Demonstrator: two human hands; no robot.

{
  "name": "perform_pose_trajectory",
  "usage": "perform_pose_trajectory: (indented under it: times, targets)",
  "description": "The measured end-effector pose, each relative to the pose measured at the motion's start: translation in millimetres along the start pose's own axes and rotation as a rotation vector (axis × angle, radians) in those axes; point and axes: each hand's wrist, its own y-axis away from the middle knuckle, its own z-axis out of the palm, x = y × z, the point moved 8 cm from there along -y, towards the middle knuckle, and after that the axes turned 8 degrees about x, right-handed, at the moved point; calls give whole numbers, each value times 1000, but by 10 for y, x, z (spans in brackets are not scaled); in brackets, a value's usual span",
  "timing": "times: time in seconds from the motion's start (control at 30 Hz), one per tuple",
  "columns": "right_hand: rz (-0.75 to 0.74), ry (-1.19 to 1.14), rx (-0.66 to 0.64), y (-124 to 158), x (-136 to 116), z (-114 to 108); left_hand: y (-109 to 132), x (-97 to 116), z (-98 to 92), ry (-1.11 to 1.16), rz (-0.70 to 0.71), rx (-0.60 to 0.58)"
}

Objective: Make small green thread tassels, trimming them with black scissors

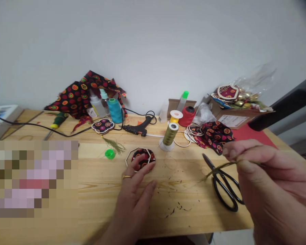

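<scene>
Olive-green thread (223, 165), a slim bundle of fine and soft strands, is held in the air by your right hand (275, 177), which is, if your left hand (135, 190) makes the centre of the clock, at about three o'clock. Your right thumb and forefinger are closed firmly on it, with no gap between them, and its frayed end points toward nine o'clock. Below this end lie the scissors (224, 187), of dark metal, with large looped black handles and narrow blades; whether the thread touches them, I cannot tell. Your left fingers are loosely spread and grip nothing; their tips rest at twelve o'clock upon a round piece of patterned fabric (143, 156), black with red motifs, over which lies a thin, pale octagonal frame (149, 157). At one o'clock stands an olive spool (170, 135), tightly wound, on its smooth white base. Between ten and eleven is a small green plastic cap (109, 154), shiny and round. At eleven you have a flower-shaped ornament (102, 126) with pale scalloped rim and a thready tassel (114, 145). Farther at twelve lies the black glue gun (137, 127), of hard plastic, on the grained wooden table (99, 204).
</scene>
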Motion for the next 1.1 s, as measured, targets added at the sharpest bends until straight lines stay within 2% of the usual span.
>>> perform_pose_trajectory:
  times: [0.1,0.17,0.2,0.3,0.33,0.4,0.5,0.7,0.77,0.87,0.93,1.03,1.1]
  targets:
    - [-8,32,-59,6,45,60,-24,187,-122,45,66,82]
    - [-23,60,-96,8,52,110,-20,241,-112,127,-29,20]
    - [-37,83,-111,8,46,138,6,223,-56,182,-142,-64]
    - [-89,144,-165,29,9,254,329,125,296,406,-667,-502]
    - [-100,153,-188,47,-1,301,452,154,390,483,-782,-626]
    - [-120,155,-249,112,-19,403,577,252,514,619,-857,-767]
    - [-171,180,-356,262,-42,530,581,264,593,708,-852,-768]
    - [-318,261,-470,540,5,576,665,-20,620,730,-1045,-775]
    - [-287,283,-473,610,110,564,667,-64,610,781,-1059,-742]
    - [-112,276,-459,692,326,523,667,-74,605,823,-1054,-688]
    - [-75,240,-552,773,378,555,651,-75,594,829,-1055,-626]
    - [-115,192,-742,886,348,618,610,-75,585,840,-1050,-572]
    - [-88,168,-790,926,372,624,572,-82,586,844,-1029,-566]
